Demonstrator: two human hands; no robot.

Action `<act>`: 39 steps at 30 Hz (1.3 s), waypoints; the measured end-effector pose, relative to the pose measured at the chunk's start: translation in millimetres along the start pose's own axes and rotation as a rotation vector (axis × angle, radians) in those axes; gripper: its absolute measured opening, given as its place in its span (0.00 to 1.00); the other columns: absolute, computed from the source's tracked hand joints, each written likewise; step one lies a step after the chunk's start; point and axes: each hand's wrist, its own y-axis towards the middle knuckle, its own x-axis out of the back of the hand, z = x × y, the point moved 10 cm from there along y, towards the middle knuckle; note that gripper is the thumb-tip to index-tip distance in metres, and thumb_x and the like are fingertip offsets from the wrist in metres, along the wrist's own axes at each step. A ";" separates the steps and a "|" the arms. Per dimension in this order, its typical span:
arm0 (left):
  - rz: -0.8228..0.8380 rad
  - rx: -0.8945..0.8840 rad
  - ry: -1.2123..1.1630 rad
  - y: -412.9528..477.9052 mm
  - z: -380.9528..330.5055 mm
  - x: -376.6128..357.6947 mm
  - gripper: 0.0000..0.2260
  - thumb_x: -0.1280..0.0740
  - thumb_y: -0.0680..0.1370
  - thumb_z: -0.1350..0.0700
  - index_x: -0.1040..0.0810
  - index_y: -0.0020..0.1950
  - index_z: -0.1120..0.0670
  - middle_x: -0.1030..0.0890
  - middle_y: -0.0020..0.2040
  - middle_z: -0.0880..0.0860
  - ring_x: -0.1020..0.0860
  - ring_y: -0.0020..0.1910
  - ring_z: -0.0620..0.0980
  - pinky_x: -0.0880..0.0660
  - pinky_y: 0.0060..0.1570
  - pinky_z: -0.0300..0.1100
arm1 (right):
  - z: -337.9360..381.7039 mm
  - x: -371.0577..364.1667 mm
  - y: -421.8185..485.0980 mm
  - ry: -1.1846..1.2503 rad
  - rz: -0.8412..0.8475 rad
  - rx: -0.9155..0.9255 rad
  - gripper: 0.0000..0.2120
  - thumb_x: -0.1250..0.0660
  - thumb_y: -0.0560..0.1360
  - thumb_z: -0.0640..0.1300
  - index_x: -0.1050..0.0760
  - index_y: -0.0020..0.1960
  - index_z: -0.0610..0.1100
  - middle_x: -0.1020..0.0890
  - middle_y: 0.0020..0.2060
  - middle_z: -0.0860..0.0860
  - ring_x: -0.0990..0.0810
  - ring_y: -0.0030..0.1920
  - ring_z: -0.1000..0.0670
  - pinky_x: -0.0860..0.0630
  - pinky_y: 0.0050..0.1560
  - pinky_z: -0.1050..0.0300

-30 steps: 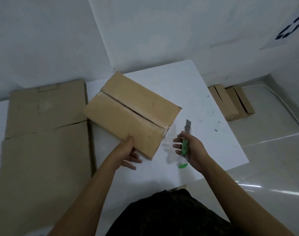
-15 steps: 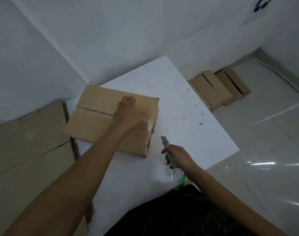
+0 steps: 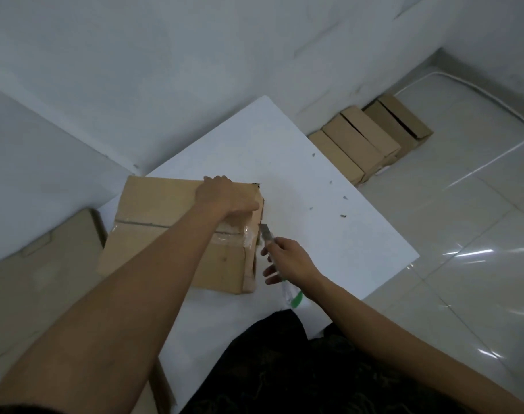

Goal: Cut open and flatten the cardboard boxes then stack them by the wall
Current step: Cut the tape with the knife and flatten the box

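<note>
The white surface (image 3: 314,180) carries the work at a handy height. Flattened brown cardboard sheets (image 3: 46,279) lie to its left beside the wall, and we judge them finished pieces. The brown cardboard box (image 3: 153,204), sealed with clear tape, sits on the surface's near-left part, seam up. More closed brown boxes (image 3: 368,138) wait on the floor by the far wall. Our left hand (image 3: 225,195) presses on the box top, fingers bent over its far edge, steadying it for the cut. Our right hand (image 3: 287,258) closes its grip round the green-handled utility knife (image 3: 266,234), blade tip at the box's taped right end.
</note>
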 end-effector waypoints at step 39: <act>-0.022 -0.182 -0.239 -34.3 16.7 -40.4 0.37 0.41 0.80 0.41 0.57 0.82 0.50 0.62 0.81 0.56 0.56 0.80 0.61 0.52 0.76 0.63 | -20.0 -21.7 -20.4 -0.175 0.024 -0.009 0.16 0.44 0.83 0.52 0.25 0.51 0.40 0.26 0.34 0.46 0.30 0.29 0.50 0.32 0.27 0.59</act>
